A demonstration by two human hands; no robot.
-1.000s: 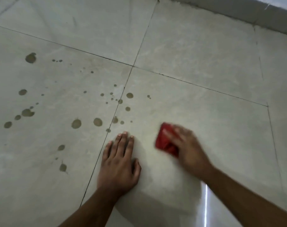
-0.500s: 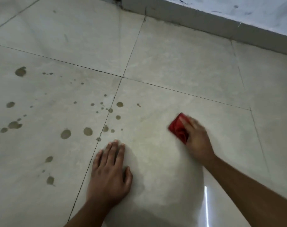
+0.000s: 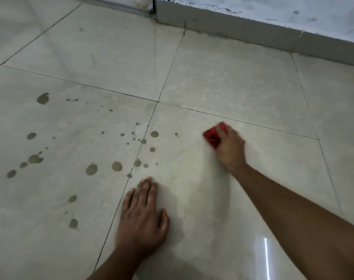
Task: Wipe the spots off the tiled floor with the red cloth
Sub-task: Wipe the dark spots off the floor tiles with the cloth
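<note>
My right hand (image 3: 229, 147) presses a bunched red cloth (image 3: 212, 136) flat against the pale tiled floor (image 3: 242, 87), with the cloth showing at the fingertips and partly hidden under them. Brown spots (image 3: 117, 166) are scattered over the tiles to the left, the nearest small ones (image 3: 176, 134) a short way left of the cloth. My left hand (image 3: 141, 217) lies flat on the floor nearer to me, palm down with fingers together, holding nothing. A bigger spot (image 3: 154, 134) sits just right of the grout line.
A grey skirting and a scuffed white wall (image 3: 273, 23) run along the far right. Dark grout lines (image 3: 149, 122) cross between the hands and the spots. A bright light reflection (image 3: 266, 257) streaks the tile by my right forearm.
My right hand has slid the red cloth away from me and to the right across the tile. My left hand has stayed planted. The view has tilted up, showing more wall.
</note>
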